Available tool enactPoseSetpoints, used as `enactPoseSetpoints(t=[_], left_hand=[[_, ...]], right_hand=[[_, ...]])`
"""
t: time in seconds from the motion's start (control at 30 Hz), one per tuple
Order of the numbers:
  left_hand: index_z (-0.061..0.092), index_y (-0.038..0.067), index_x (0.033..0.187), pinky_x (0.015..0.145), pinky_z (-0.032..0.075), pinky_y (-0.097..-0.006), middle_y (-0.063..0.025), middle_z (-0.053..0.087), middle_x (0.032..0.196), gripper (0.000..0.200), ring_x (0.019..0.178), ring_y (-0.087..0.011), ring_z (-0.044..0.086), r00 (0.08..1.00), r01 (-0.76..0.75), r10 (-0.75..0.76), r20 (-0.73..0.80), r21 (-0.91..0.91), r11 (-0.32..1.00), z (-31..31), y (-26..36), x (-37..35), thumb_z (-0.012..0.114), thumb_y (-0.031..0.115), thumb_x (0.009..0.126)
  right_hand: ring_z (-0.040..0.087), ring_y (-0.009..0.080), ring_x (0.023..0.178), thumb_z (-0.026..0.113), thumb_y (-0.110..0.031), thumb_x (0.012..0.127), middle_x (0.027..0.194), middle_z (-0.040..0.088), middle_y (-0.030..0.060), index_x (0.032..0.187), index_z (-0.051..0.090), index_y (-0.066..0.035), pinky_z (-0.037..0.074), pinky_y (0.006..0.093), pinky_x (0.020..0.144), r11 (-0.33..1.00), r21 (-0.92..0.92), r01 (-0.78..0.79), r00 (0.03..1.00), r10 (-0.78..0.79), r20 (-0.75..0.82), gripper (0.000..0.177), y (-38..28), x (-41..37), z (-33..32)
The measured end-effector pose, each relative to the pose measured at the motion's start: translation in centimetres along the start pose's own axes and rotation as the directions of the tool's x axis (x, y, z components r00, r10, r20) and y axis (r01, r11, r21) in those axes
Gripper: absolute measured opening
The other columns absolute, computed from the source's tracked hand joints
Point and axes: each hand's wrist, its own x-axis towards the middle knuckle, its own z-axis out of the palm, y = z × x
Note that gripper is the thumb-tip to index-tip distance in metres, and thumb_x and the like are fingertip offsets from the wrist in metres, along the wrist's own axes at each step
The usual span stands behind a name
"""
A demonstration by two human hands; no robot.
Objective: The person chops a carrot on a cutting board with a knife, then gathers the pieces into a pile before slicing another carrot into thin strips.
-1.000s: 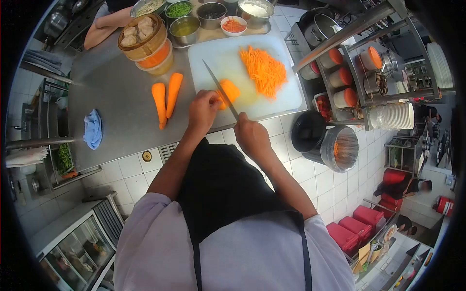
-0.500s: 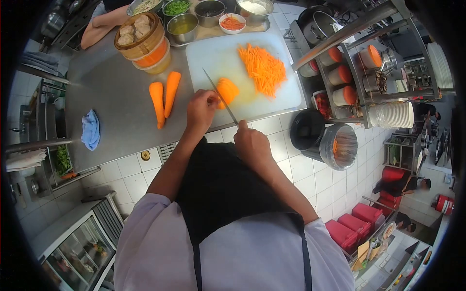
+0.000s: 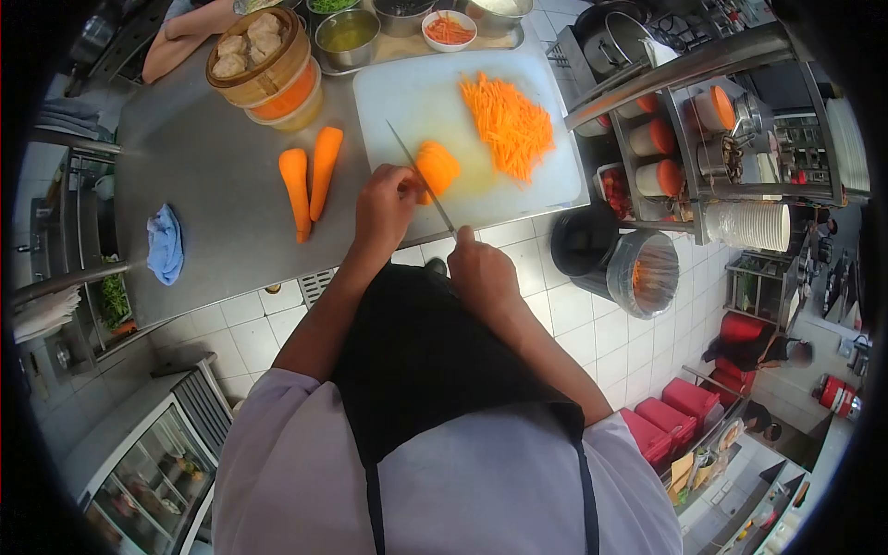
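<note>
A knife (image 3: 400, 143) is in my right hand (image 3: 483, 273), closed around its handle near the board's front edge. Its blade slants away to the upper left, across the white cutting board (image 3: 388, 92). My left hand (image 3: 387, 199) has its fingers curled against a piece of carrot beside the blade, and the fingertips partly hide that piece. Just right of the blade, overlapping carrot slices (image 3: 437, 166) lean together. A heap of carrot strips (image 3: 511, 125) covers the right part of the board. Two whole peeled carrots (image 3: 325, 171) lie on the steel table left of my left hand.
A bamboo steamer (image 3: 264, 79) with dumplings stands behind the carrots. Metal bowls (image 3: 347, 42) and a white bowl (image 3: 450, 31) line the back. A blue cloth (image 3: 166, 245) lies at left. A lined bin (image 3: 645, 273) stands at right below shelving. Another person's arm (image 3: 190, 35) rests at the far left.
The view has shifted slightly, moving the table items a little up and left. Both hands keep nearly the same place, with the blade still beside the carrot slices.
</note>
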Motion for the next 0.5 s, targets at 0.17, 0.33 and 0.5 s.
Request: enactPoseSetpoints(t=[0.17, 0.33, 0.5], left_hand=[[0.07, 0.005, 0.099, 0.071, 0.06, -0.0352, -0.0093, 0.069, 0.1, 0.019, 0.086, -0.0237, 0.073, 1.0, -0.001, 0.0, 0.029, 0.026, 1.0, -0.2, 0.0, -0.1, 0.078, 0.001, 0.083], [0.071, 0.007, 0.108, 0.077, 0.058, -0.0404, -0.0114, 0.066, 0.105, 0.023, 0.09, -0.0302, 0.071, 1.0, -0.009, 0.008, 0.008, 0.032, 0.999, 0.0, 0.7, -0.2, 0.076, 0.005, 0.086], [0.073, 0.01, 0.118, 0.087, 0.056, -0.0443, -0.0141, 0.064, 0.113, 0.025, 0.098, -0.0348, 0.07, 0.982, -0.097, 0.056, 0.179, 0.228, 0.969, -0.7, 1.3, 0.2, 0.069, 0.009, 0.093]], right_hand=[[0.072, 0.0395, 0.066, 0.059, -0.01, 0.093, 0.069, 0.069, 0.0206, 0.099, 0.05, 0.001, 0.058, 0.0486, 0.059, 0.999, -0.016, 0.049, 0.999, -0.05, -0.023, 0.015, 1.2, 4.3, 4.4], [0.076, 0.0306, 0.068, 0.063, -0.005, 0.09, 0.071, 0.071, 0.0148, 0.095, 0.054, -0.003, 0.061, 0.0398, 0.059, 0.991, -0.118, 0.057, 0.998, -0.061, -0.028, 0.011, 0.8, 4.9, 4.1], [0.075, 0.0313, 0.068, 0.062, -0.007, 0.091, 0.071, 0.071, 0.0152, 0.095, 0.054, -0.003, 0.06, 0.0414, 0.058, 0.997, -0.063, 0.041, 0.996, -0.046, -0.078, 0.01, 0.5, 4.4, 3.8]])
